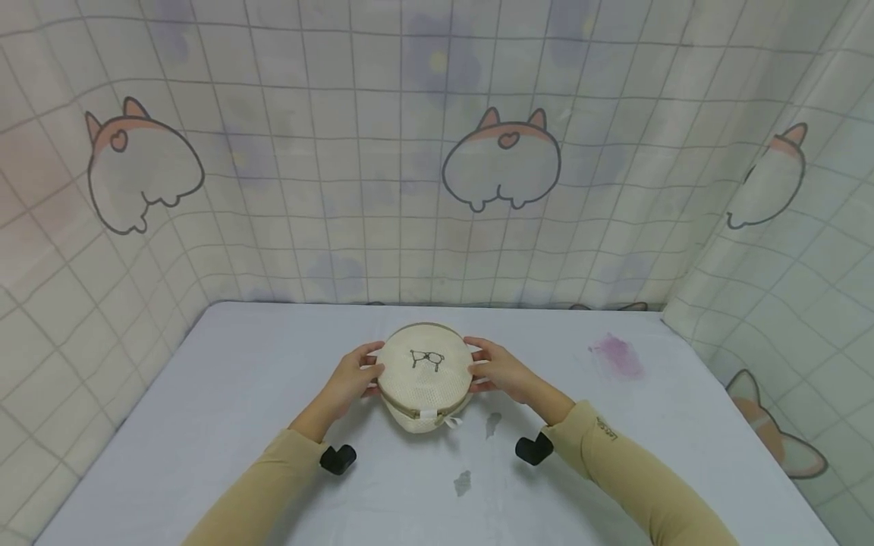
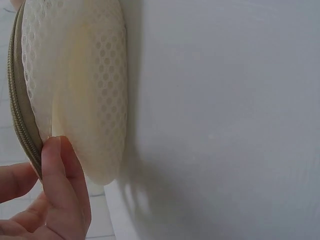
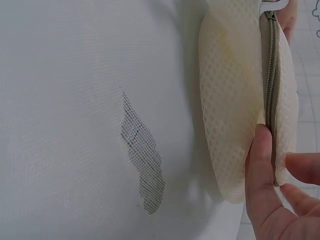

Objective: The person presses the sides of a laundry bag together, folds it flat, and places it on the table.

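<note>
The left arm (image 1: pixel 254 489) slanted up from the bottom left of the head view, and the right arm (image 1: pixel 635 478) from the bottom right. The left hand (image 1: pixel 350 381) and right hand (image 1: pixel 504 371) faced each other below the middle, fingers (image 3: pixel 261 167) bent.

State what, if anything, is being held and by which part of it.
A round mesh pouch, held at opposite sides of its zippered rim by the left grip and right grip.

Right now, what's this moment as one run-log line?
left fingers: hold pouch side | right fingers: hold opposite side | glasses print: facing up | white table: beneath
</note>
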`<state>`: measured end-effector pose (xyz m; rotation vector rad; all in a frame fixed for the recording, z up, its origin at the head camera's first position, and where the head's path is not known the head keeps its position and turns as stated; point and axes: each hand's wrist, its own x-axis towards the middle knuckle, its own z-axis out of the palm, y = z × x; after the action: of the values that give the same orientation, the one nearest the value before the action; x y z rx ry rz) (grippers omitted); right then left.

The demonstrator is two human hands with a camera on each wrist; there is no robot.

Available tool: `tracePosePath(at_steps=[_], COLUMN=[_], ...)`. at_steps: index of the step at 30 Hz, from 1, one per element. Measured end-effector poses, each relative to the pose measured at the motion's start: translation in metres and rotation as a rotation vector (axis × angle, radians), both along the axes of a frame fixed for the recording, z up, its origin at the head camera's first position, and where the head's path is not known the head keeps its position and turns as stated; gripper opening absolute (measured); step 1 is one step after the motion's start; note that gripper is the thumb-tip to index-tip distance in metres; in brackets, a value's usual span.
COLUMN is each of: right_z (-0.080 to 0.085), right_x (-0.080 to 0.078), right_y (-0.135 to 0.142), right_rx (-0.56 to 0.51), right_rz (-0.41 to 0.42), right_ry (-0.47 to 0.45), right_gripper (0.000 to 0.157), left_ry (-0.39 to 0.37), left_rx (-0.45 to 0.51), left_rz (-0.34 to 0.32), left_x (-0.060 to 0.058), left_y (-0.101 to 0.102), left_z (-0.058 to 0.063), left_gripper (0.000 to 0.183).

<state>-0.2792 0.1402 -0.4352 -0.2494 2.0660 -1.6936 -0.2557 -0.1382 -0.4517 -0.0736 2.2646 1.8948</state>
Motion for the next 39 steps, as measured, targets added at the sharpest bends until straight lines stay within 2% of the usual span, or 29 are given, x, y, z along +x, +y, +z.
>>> tracePosePath(at_steps=[8, 19, 30, 39], right_z=[-0.0021, -0.0051, -0.0055, -0.0083], right_x=[0.0007, -0.0025, -0.0043, -0.0051], right_y=[0.0014, -0.0003, 0.0010, 0.0006], right_rx=[0.019, 0.041, 0.047, 0.064], right_rz=[-0.012, -0.031, -0.004, 0.001], right_ry=[-0.007, -0.014, -0.009, -0.004], right_gripper=[0.064, 0.066, 0.064, 0.064], left_ry=[0.004, -0.004, -0.034, -0.052], left_rx=[-0.005, -0.012, -0.071, -0.066], left_rz=[-0.013, -0.016, -0.024, -0.036], left_x=[-0.0011, -0.0026, -0.0047, -0.0037], left_y=[-0.0002, 0.0015, 0.0018, 0.0006], left_z=[-0.0066, -0.0061, -0.0051, -0.0051], left_gripper=[0.049, 0.048, 0.049, 0.051])
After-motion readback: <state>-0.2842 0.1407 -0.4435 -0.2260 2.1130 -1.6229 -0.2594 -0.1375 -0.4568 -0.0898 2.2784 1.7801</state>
